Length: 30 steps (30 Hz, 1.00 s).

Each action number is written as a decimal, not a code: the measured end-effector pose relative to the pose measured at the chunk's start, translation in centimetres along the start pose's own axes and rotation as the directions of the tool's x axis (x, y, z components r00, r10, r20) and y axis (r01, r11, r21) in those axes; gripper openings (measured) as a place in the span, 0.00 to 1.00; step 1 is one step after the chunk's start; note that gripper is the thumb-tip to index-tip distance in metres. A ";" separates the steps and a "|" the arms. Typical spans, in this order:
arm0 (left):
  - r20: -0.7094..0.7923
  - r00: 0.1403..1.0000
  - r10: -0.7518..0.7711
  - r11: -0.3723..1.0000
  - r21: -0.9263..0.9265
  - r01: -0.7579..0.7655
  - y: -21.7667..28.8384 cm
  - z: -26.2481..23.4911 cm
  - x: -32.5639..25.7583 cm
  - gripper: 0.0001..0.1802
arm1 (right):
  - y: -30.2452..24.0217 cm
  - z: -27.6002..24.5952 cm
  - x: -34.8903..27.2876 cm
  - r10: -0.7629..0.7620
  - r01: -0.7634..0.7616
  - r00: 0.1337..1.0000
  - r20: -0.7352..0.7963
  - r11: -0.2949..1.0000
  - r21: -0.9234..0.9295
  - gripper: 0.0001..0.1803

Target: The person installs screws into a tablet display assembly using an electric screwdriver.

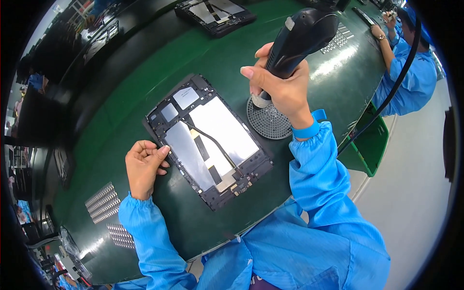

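Note:
An opened tablet (224, 126) lies on the green bench mat, its silver battery cells, black ribbon cables and small boards exposed. My left hand (146, 164) is at its left edge, thumb and fingertips pinched together with the other fingers curled. Whatever those fingertips hold is too small to make out. My right hand (285, 87) is wrapped around a black handheld tool (302, 41), which looks like an electric screwdriver. The tool's lower end is partly hidden by my fingers, above a round grey plate full of small holes (268, 121), right of the tablet.
Another opened tablet (215, 14) lies at the far side. Strips of small metal parts (103, 202) lie at left, with more (338, 38) at far right. A green bin (369, 142) stands beside the bench's right edge. A black cable (403, 72) hangs near a co-worker in blue (411, 77).

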State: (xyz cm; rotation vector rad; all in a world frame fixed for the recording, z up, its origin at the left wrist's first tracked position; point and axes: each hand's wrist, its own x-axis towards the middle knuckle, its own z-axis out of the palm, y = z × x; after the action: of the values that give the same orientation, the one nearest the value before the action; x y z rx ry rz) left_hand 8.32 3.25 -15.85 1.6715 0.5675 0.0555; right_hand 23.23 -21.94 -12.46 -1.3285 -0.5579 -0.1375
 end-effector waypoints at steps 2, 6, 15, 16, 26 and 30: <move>-0.009 1.000 -0.003 1.000 -0.013 0.003 0.2 -0.2 -0.2 0.13 | 0.1 0.3 0.1 -0.005 0.004 1.000 0.015 1.000 0.021 0.14; 0.009 1.000 -0.006 1.000 -0.016 0.006 -0.1 0.2 0.2 0.13 | 0.4 -0.1 0.0 -0.005 0.005 1.000 0.007 1.000 0.017 0.14; 0.045 0.997 -0.056 0.998 -0.031 0.057 -0.4 -1.6 0.4 0.12 | -1.2 1.3 -0.4 0.086 -0.086 0.991 -0.102 0.996 -0.002 0.14; 0.053 0.997 -0.053 0.997 -0.052 0.055 -0.3 -1.6 0.6 0.12 | -1.3 1.4 -0.4 0.018 -0.014 0.993 -0.113 0.999 0.042 0.14; 0.101 0.993 -0.066 0.995 -0.066 0.073 -0.6 -1.9 0.7 0.11 | -3.6 15.3 0.0 -0.018 -0.049 0.946 0.323 0.979 0.199 0.17; 0.097 0.994 -0.060 0.996 -0.059 0.066 -1.0 -1.5 0.9 0.13 | -1.2 17.3 -0.5 0.060 -0.126 0.933 0.355 0.978 0.166 0.16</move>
State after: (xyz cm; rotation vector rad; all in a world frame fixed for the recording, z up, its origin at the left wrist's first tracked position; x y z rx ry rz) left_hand 8.30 5.02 -16.74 1.5864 0.5409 -0.0511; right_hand 17.05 -6.05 -9.40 -1.1988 -0.7861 0.2302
